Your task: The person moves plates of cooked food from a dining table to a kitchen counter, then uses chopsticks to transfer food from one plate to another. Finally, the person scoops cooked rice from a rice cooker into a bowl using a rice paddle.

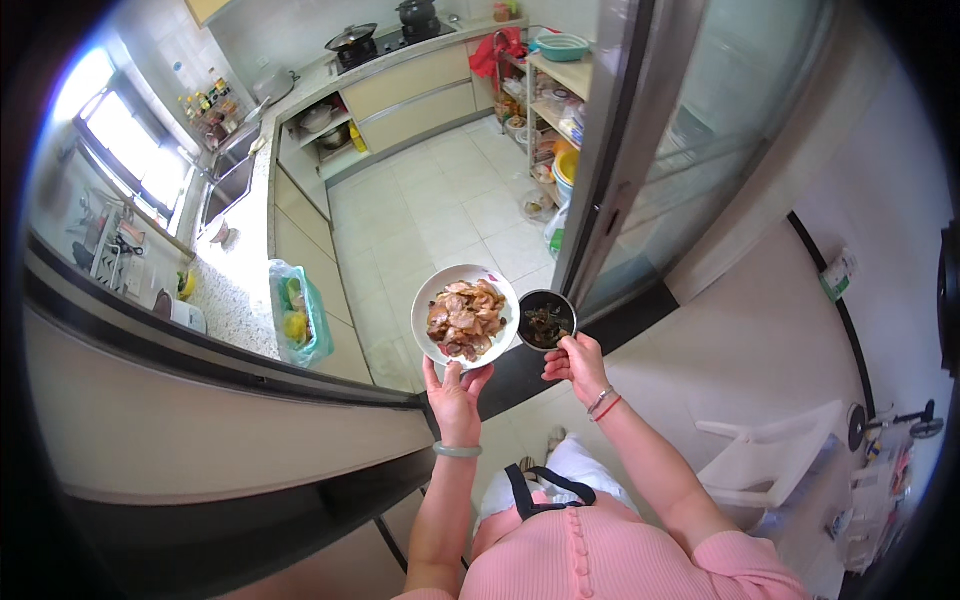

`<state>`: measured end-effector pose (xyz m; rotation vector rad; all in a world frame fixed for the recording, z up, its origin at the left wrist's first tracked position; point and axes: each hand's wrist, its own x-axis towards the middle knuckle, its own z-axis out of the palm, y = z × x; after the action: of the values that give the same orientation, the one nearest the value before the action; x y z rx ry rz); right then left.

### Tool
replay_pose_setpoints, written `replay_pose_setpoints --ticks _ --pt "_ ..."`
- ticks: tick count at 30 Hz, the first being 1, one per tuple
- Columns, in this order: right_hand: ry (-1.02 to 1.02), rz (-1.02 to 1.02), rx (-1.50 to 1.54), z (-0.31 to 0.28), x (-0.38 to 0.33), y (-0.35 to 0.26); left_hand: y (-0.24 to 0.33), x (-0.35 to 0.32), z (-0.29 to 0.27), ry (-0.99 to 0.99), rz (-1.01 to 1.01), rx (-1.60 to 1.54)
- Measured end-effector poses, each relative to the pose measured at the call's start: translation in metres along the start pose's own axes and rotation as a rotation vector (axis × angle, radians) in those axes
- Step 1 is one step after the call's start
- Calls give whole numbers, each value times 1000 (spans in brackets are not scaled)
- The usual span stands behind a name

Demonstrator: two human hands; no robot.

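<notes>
Bench (222, 290): speckled, at left. Left hand (458, 408): grip pinching near rim of white plate (424, 300), heaped with browned slices (466, 320). Dark bowl (540, 304), just beside: dark contents; rim pinched by right hand (580, 368). Both filled and lifted; neither yet set down.

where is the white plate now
In the head view, the white plate is near the centre, held in the left hand, directly left of the dark round bowl.

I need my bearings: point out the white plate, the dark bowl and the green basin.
White plate (420, 313), head view: bare rim, left side.
Dark bowl (545, 299), head view: inner wall, far side.
Green basin (562, 54), head view: outer wall, near side.
</notes>
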<state>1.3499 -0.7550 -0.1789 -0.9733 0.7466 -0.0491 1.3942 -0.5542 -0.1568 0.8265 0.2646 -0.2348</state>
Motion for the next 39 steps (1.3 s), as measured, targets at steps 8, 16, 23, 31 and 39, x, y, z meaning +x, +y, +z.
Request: replay_pose_setpoints --ticks 8,16,23,31,39 --pt "-51 26 20 74 105 -28 27 95 11 49 22 -42" --pt "-15 -31 87 136 210 -64 40 194 44 36 38 -54" --pt "139 -107 265 139 323 -112 21 324 103 -51 -68 -19" --pt "327 -184 417 100 439 -187 -16 473 208 -186 -243 222" --pt "485 -318 600 -17 522 -261 -141 577 335 -341 -393 291"
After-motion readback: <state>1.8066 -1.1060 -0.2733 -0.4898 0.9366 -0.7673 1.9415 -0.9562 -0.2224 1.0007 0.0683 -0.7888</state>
